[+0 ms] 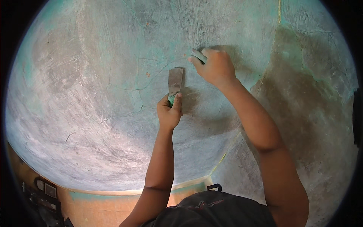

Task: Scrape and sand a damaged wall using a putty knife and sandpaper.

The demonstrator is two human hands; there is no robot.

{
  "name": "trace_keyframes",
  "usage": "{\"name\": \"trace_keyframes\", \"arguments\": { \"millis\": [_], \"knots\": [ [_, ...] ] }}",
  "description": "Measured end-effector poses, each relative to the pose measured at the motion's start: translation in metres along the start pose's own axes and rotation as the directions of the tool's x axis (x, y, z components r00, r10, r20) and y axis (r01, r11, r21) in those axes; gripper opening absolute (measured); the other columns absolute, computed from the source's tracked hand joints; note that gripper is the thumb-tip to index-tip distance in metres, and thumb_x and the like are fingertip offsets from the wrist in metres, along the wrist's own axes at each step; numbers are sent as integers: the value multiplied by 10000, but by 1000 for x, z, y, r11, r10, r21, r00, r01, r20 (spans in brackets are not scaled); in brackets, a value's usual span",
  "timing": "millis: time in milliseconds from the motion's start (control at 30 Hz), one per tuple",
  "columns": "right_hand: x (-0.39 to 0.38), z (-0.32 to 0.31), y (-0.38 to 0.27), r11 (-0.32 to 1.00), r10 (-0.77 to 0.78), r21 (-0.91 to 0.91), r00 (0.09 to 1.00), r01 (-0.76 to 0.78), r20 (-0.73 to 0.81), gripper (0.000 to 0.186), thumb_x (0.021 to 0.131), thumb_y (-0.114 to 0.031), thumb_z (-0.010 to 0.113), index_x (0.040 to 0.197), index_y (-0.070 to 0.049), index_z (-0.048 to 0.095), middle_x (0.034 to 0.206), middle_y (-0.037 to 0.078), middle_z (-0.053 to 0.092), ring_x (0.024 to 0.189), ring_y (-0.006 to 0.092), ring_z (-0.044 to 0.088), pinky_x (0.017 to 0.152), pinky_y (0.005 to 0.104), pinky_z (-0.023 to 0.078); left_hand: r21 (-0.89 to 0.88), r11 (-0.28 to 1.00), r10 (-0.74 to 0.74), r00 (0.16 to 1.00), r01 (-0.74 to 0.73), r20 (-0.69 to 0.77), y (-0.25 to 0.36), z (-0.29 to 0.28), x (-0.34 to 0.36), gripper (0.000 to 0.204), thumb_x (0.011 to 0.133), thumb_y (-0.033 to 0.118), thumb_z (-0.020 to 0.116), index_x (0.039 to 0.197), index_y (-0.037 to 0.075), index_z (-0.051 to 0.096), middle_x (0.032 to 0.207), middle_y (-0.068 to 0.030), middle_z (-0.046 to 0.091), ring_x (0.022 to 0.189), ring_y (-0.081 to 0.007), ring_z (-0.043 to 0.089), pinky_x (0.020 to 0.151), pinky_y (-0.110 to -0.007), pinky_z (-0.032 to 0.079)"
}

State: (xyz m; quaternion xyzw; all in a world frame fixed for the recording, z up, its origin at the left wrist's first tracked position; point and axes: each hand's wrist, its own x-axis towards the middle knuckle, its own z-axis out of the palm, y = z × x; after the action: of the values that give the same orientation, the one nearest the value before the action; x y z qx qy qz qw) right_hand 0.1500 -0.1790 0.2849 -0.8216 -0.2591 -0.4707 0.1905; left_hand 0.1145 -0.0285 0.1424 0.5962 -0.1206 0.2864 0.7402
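Note:
My left hand (169,109) grips the green handle (172,99) of a putty knife, whose grimy metal blade (175,78) points upward against a mottled grey-and-turquoise plaster wall (124,75) with fine cracks. Higher and to the right, my right hand (213,64) is closed around a small greyish, flat piece (199,55), apparently a pad or folded sheet, held at the wall. Its far side is hidden by my fingers.
A darker, patchy area (295,113) covers the right side of the wall, bordered by yellowish lines. Along the lower left runs an orange-tan band (90,212) beside dark objects (47,189), too small to identify. My dark clothing (204,213) fills the bottom middle.

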Motion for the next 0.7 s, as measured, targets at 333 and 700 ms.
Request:
{"name": "trace_keyframes", "arguments": {
  "millis": [333,700],
  "knots": [
    [-8,4,-3,999,22,36,1000,-22,22,397,800,-378,736,673,-23,615,662,220,613,640,418,620,571,472,492,-16,999,-28,1000,28,-12,-1,-6,-1,270,941,237,649,772,36,587,583,11,524,451,-67,465,415,-245,378],
    [-16,16,9,999,-42,15,997,43,-58,403,780,-371,757,657,-21,601,635,202,605,608,415,603,545,458,480,-13,999,-45,999,46,12,1,-8,-3,282,940,228,649,740,46,569,564,15,512,442,-68,454,413,-247,361]
  ]
}}
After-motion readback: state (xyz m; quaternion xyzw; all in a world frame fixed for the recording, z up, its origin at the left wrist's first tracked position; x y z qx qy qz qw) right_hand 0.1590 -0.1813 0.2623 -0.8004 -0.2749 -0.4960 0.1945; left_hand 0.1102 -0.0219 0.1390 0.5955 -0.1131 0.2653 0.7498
